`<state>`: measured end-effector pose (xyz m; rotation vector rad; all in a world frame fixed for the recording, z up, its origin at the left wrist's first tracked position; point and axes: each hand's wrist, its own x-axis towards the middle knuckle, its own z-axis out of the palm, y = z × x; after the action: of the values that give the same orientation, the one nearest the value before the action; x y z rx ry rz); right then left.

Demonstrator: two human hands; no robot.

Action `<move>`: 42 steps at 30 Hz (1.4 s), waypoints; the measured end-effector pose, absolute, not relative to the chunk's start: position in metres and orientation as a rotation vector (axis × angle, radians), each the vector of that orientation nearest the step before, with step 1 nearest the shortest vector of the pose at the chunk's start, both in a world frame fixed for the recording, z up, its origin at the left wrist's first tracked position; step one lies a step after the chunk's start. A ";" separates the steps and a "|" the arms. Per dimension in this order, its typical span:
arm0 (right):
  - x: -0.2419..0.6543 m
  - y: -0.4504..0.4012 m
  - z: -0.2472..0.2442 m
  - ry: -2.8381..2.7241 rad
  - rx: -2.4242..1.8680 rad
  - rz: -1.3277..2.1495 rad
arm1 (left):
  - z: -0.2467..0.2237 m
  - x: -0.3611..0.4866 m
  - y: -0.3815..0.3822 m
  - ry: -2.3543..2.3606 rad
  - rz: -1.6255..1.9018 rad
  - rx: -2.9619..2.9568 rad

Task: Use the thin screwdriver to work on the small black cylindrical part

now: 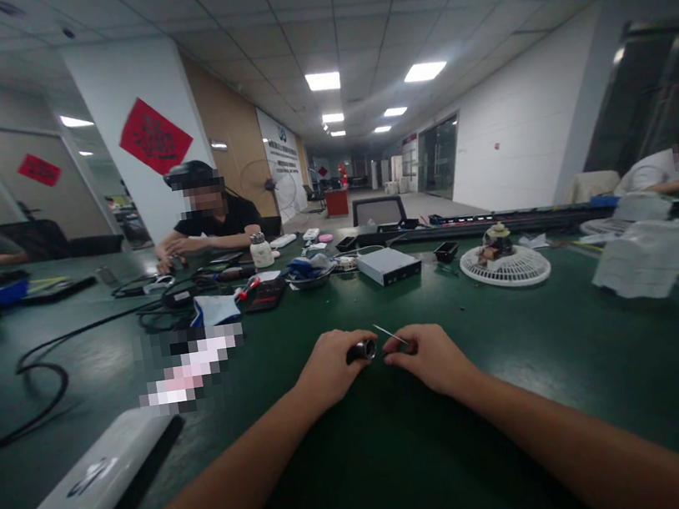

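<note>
My left hand (328, 365) is closed around a short dark cylinder with a shiny metal rim (367, 349); its open end faces right. Just across a small gap, my right hand (432, 358) pinches a thin, pale metal rod (391, 333) between thumb and fingers. The rod slants up and left, its tip above the cylinder's end and apart from it. Both hands are low over the green table (497, 384). The exact kind of cylinder and rod is too small to make out.
Beyond my hands stand a grey metal box (389, 265) and a white fan grille with its motor (504, 263). A long white device (88, 492) lies at left, near black cables (58, 382). A crumpled plastic bag (643, 258) is at right. Other people sit around the table.
</note>
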<state>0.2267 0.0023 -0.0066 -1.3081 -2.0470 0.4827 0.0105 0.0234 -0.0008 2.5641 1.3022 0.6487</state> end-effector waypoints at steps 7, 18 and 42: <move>0.217 -0.003 -0.004 -1.992 -1.212 0.387 | 0.001 0.017 0.016 1.156 0.695 2.585; 0.217 -0.001 -0.007 -1.980 -1.136 0.309 | 0.005 0.017 0.012 1.085 0.764 2.538; 0.212 -0.008 -0.005 -1.906 -1.097 0.179 | 0.008 0.016 0.011 1.128 0.855 2.515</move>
<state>0.2119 -0.0078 -0.0055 -1.0967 -1.9058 0.1787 0.0162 0.0109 0.0083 2.5152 1.1283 0.8546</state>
